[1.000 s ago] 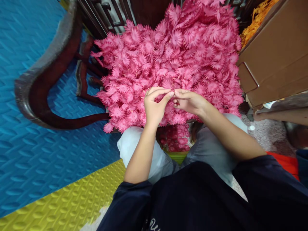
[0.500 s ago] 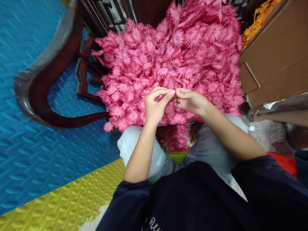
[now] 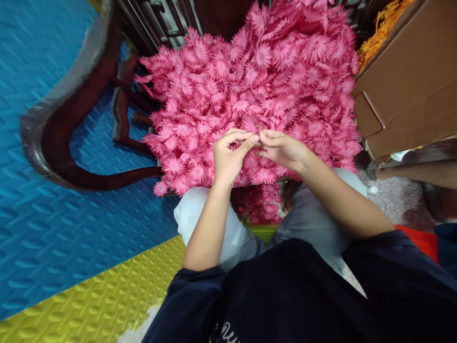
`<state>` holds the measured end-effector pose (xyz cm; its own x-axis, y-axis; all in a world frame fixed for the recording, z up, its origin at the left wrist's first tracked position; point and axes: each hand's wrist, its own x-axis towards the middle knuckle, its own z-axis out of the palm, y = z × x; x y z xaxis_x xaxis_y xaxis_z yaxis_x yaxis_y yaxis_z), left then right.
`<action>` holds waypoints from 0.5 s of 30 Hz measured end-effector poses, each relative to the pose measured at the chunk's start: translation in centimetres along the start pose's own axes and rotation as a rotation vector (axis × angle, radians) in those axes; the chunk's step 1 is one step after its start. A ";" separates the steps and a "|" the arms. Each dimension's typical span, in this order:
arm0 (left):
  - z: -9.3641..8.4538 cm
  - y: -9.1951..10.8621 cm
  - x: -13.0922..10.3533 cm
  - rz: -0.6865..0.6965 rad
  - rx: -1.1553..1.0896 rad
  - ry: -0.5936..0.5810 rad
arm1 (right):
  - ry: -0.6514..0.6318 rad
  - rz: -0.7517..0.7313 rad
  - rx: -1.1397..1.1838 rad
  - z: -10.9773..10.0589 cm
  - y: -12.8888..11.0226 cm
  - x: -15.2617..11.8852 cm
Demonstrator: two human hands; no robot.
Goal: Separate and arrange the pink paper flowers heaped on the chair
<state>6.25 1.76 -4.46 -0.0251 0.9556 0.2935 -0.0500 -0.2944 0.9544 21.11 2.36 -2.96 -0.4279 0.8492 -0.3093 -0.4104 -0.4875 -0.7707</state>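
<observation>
My left hand (image 3: 232, 155) is closed in a pinch, thumb against the index finger, over a large heap of pink artificial flowers (image 3: 221, 71). Its fingertips meet those of my right hand (image 3: 280, 146), whose thumb and index finger are also pinched together, with the other fingers curled below. Just beyond the joined fingertips shows a pink flower (image 3: 252, 124); whether it is held or lies on the heap I cannot tell. Whatever is between the fingers is too small or hidden. The heap covers the seat of a dark wooden chair between my knees.
The chair's curved dark armrest (image 3: 57, 138) stands at the left over blue mat (image 3: 71, 228) and yellow mat (image 3: 107, 281). At the right is a brown cardboard box (image 3: 410, 71), with orange strands (image 3: 382, 31) behind it. Another person's limb (image 3: 421, 170) shows below the box.
Both hands stay pinched together in almost the same place, with only a slight shift of the fingertips. The view has moved very little.
</observation>
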 end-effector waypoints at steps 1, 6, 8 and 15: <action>0.0 0.0 0.0 -0.003 -0.001 -0.001 | 0.001 0.001 0.000 0.0 0.0 0.0; -0.1 -0.2 0.1 0.012 -0.019 -0.021 | -0.002 0.000 0.028 0.1 0.0 0.0; -0.1 0.0 0.1 0.033 0.025 -0.021 | 0.018 0.002 0.027 0.2 0.0 0.0; 0.1 0.2 0.0 0.051 0.224 0.019 | 0.066 0.005 0.023 -0.1 0.1 0.3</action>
<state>6.31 1.69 -4.26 -0.0405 0.9387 0.3425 0.1745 -0.3309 0.9274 21.04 2.59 -3.18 -0.3764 0.8578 -0.3500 -0.4270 -0.4959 -0.7561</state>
